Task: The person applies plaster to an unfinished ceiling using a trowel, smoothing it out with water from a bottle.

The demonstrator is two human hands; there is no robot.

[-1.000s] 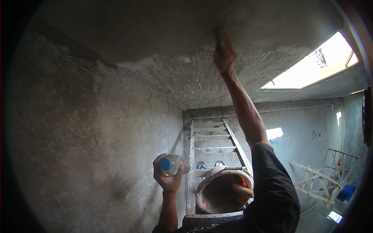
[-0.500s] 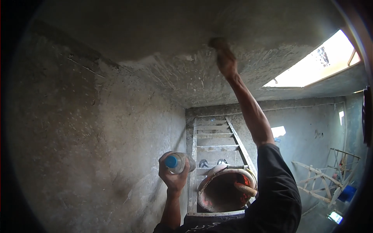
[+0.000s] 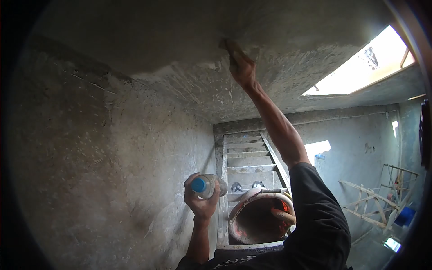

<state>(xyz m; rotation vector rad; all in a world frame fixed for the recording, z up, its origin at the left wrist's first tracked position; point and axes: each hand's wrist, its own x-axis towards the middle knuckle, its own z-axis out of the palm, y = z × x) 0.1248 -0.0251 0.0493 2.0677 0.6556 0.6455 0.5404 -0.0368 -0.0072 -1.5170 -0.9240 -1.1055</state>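
Observation:
My left hand (image 3: 201, 205) is wrapped round a clear plastic bottle (image 3: 209, 188) with a blue cap, held out near the left wall. High up, my right hand (image 3: 243, 68) reaches to the grey plastered ceiling (image 3: 198, 87), its fingers closed. A small dark shape (image 3: 223, 43) shows at the fingertips against the ceiling; its kind is too dim to tell. Below my arms is a worn bucket (image 3: 238, 210) with a reddish inside, and a tool with a rounded wooden handle (image 3: 283, 217) lies in its mouth.
A ladder (image 3: 251, 170) stands below, behind the bucket, with a pair of sandals (image 3: 236, 187) near it. Rough wall (image 3: 148, 171) runs close on the left. A bright opening (image 3: 360, 74) cuts the ceiling at right. Wooden frames (image 3: 373, 204) and a blue container (image 3: 405, 217) are lower right.
My right hand has moved left and slightly up along the ceiling, and its motion blur has lessened. My left hand still holds the bottle in nearly the same place.

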